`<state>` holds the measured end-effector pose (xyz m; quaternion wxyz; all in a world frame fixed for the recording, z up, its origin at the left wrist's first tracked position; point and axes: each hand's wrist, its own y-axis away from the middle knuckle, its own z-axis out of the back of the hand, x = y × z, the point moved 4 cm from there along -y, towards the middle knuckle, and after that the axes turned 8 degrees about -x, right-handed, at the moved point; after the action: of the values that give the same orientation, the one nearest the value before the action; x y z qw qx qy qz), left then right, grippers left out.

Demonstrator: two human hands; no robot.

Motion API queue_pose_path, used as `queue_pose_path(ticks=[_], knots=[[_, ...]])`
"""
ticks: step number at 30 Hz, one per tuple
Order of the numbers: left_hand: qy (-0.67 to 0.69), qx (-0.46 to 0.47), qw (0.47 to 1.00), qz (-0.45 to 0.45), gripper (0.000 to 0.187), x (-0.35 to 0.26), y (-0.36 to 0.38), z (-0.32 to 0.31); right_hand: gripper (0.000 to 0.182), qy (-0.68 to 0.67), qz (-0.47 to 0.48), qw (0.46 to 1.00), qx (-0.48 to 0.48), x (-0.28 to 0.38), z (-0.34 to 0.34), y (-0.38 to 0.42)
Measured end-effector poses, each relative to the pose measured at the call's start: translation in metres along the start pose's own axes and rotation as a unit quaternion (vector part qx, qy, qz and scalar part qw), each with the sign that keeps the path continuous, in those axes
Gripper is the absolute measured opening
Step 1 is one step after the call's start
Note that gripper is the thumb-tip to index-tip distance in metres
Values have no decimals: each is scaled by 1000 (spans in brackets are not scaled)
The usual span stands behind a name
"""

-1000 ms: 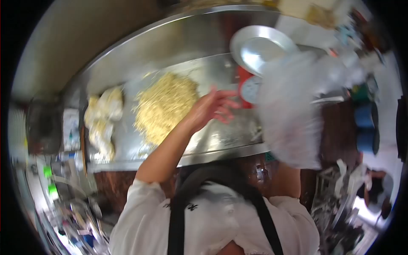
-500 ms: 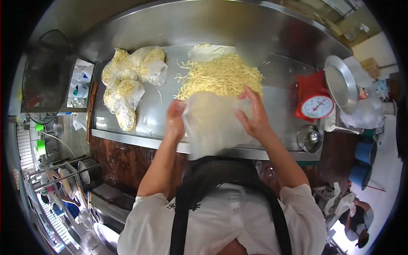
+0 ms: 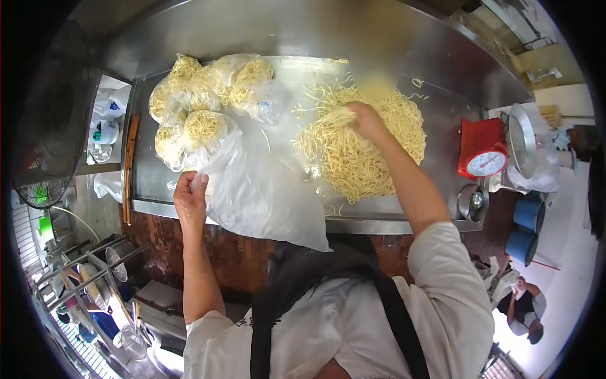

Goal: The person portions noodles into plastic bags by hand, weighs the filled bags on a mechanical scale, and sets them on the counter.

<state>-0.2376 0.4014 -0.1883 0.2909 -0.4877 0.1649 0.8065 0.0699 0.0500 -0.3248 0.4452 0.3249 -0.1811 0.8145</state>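
Observation:
A large heap of pale yellow noodles (image 3: pixel 372 148) lies on the steel table. My right hand (image 3: pixel 366 121) is at the heap's upper part, its fingers closed on a clump of noodles. At the left, my left hand (image 3: pixel 191 194) pinches the edge of a clear plastic bag (image 3: pixel 265 196). The bag spreads limp to the right, its lower corner hanging over the table's front edge. Just beyond my left hand sit several filled bags of noodles (image 3: pixel 205 129), grouped at the table's left side.
A red dial scale (image 3: pixel 483 148) with a metal pan (image 3: pixel 521 142) stands at the right. A steel bowl (image 3: pixel 472 202) sits at the right front corner. A wooden stick (image 3: pixel 131 170) lies along the left edge. Another person (image 3: pixel 524 306) is far off, lower right.
The plastic bag has moved left with my left hand and is now spread out. My right hand has left the bag and reached into the noodle heap, closing on some noodles.

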Motion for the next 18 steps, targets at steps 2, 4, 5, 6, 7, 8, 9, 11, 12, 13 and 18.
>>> queue_pose_path(ticks=[2, 4, 5, 6, 7, 8, 9, 11, 12, 13, 18], knots=[[-34, 41, 998, -40, 19, -5, -11, -11, 49, -161, -81, 976, -122, 7, 47, 23], [-69, 73, 992, -82, 26, -16, -30, -38, 44, -197, -17, 944, -265, 18, 97, 35], [-45, 70, 991, -108, 26, -21, -42, -58, 41, -194, 57, 922, -330, 41, 132, 38], [-19, 64, 988, -136, 27, -25, -58, -81, 37, -174, 103, 903, -380, 66, 167, 39], [28, 73, 983, -168, 28, -26, -76, -107, 33, -153, 146, 878, -428, 94, 203, 43], [75, 82, 973, -201, 29, -34, -96, -132, 32, -191, 167, 855, -452, 121, 235, 47], [14, 63, 959, -275, 30, -59, -111, -151, 31, -227, 187, 829, -475, 146, 266, 51], [-56, 21, 933, -356, 31, -100, -140, -194, 33, -196, 207, 829, -482, 193, 317, 62], [-66, -1, 929, -365, 31, -117, -156, -216, 33, -250, 202, 831, -455, 187, 328, 62], [-71, -37, 928, -365, 30, -136, -167, -233, 33, -304, 197, 830, -424, 177, 343, 59], [121, -6, 925, -360, 21, -257, -76, -254, 50, -219, 215, 905, -293, 178, 264, 71]])
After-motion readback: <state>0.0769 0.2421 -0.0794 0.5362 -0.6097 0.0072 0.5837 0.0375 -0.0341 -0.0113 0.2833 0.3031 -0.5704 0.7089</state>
